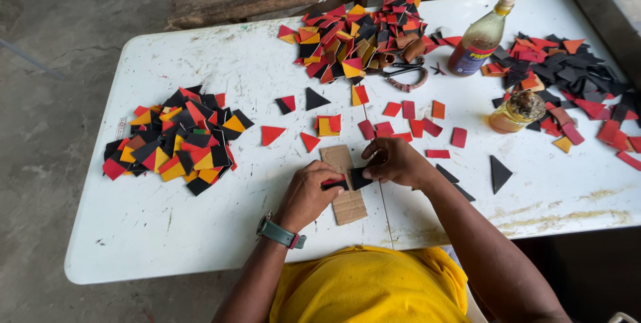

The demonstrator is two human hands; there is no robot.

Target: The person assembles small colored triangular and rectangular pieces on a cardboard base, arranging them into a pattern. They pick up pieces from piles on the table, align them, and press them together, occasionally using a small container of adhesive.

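My left hand (pixel 308 194) and my right hand (pixel 394 161) meet over a brown cardboard strip (pixel 345 204) lying on the white table (pixel 200 229). The left fingers pinch a small red and black leather piece (pixel 335 182). The right fingers grip a black piece (pixel 361 178) right beside it. Both pieces rest just above the cardboard. A grey watch sits on my left wrist.
Piles of red, black, yellow and orange leather pieces lie at the left (pixel 173 139), back centre (pixel 357 36) and right (pixel 567 76). Loose red rectangles (pixel 407 123) and black triangles (pixel 499 173) are scattered near my hands. A bottle (pixel 479 39), a jar (pixel 517 111) and scissors (pixel 407 69) stand behind them.
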